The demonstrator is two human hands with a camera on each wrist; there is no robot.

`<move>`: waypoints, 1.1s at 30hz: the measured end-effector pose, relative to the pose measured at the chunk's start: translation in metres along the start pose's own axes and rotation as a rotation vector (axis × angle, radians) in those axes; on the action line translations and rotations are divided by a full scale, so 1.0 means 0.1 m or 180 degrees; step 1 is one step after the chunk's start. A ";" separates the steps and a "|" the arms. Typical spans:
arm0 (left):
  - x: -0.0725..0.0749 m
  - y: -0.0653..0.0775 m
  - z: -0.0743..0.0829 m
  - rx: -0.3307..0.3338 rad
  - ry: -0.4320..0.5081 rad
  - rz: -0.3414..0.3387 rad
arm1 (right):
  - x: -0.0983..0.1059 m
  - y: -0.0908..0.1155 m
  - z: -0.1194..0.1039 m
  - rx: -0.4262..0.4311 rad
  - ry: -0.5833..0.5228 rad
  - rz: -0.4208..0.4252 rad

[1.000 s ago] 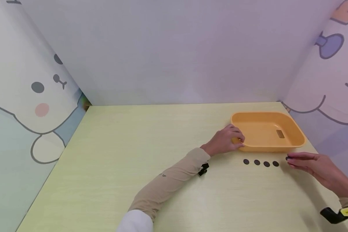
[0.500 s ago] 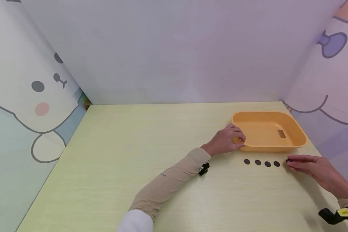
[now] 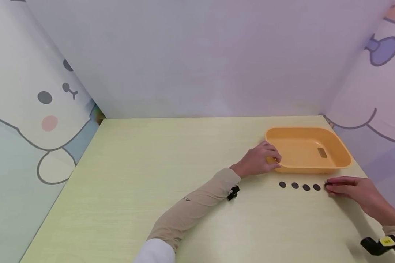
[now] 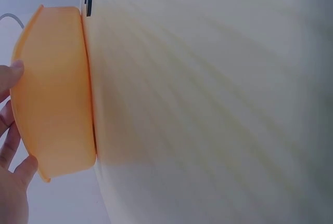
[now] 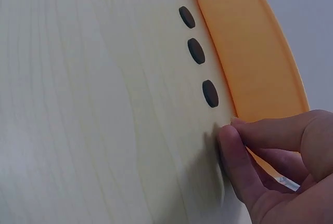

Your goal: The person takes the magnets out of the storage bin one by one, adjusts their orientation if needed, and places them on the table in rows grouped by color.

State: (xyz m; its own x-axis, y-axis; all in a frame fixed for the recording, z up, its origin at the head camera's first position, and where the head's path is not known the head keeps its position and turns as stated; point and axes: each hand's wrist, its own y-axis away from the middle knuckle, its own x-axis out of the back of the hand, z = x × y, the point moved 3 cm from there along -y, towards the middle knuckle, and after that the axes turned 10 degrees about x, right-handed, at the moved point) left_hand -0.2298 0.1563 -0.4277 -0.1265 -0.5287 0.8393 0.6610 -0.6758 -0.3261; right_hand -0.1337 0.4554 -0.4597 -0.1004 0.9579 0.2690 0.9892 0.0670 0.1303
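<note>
An orange plastic tray (image 3: 311,170) stands at the far right of the table. My left hand (image 3: 258,159) grips its left end, the fingers over the rim and the thumb near the front corner. In the left wrist view, the thumb and fingertips press along the rim of the tray (image 4: 54,89). Before the tray, several flat black discs (image 3: 316,187) lie in a row. At the right end of that row my right hand (image 3: 358,191) pinches another black disc (image 3: 327,185) between thumb and fingers, close over the table. The right wrist view hides this disc behind the fingertips.
The pale wooden table (image 3: 151,164) stretches away to the left. A plain wall (image 3: 197,58) rises at its back edge, and cartoon-printed walls flank both sides. A small brown rectangle (image 3: 322,152) shows on the tray floor.
My right hand has lowered the pinched disc a little and brought it slightly nearer the row. My left hand keeps its grip on the tray. The head view has shifted slightly.
</note>
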 end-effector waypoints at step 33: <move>-0.02 -0.01 -0.01 -0.0016 -0.0025 0.0033 | -0.11 0.01 -0.29 0.0475 0.1757 0.0287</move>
State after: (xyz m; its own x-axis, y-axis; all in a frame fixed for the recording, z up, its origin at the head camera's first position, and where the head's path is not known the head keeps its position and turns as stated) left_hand -0.2307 0.1575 -0.4289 -0.1139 -0.5318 0.8392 0.6585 -0.6729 -0.3370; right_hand -0.1343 0.4372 -0.4350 -0.0162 0.6768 0.7360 0.9968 0.0689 -0.0414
